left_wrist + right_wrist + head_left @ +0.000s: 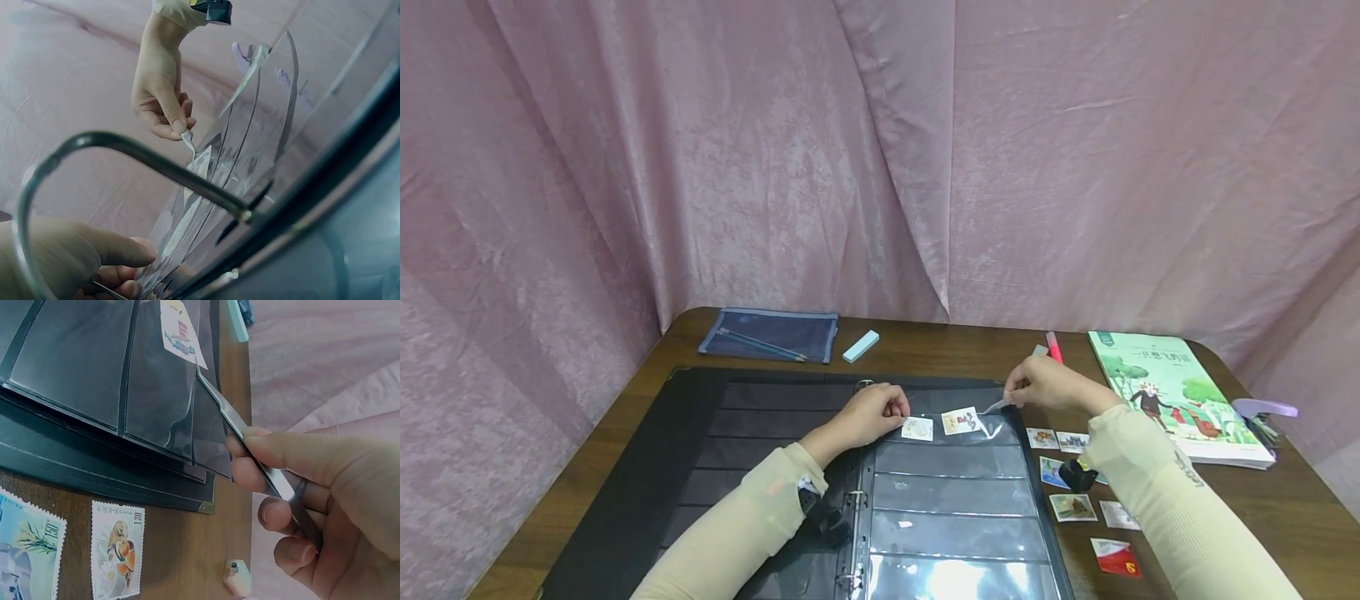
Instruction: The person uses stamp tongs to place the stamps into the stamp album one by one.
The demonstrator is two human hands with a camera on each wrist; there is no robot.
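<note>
My right hand [1037, 383] holds metal tweezers [231, 415], their tips at the corner of a stamp [961, 420] at the top pocket row of an album page. In the right wrist view, that stamp's lower part [179, 331] meets the tweezer tips. My left hand [868, 417] pinches the clear pocket sheet [181, 240] between thumb and fingers near the rings. Another stamp [917, 428] lies just beside its fingertips. The open ring album [951, 492] has clear strip pockets on the right page and dark ones on the left.
Several loose stamps [1073, 507] lie right of the album, partly under the right forearm. A green picture book [1172, 392], purple-handled object [1264, 407] and pink marker [1054, 346] stand at the right. A blue mesh pouch [767, 333] and a pale blue block [861, 346] lie behind the album.
</note>
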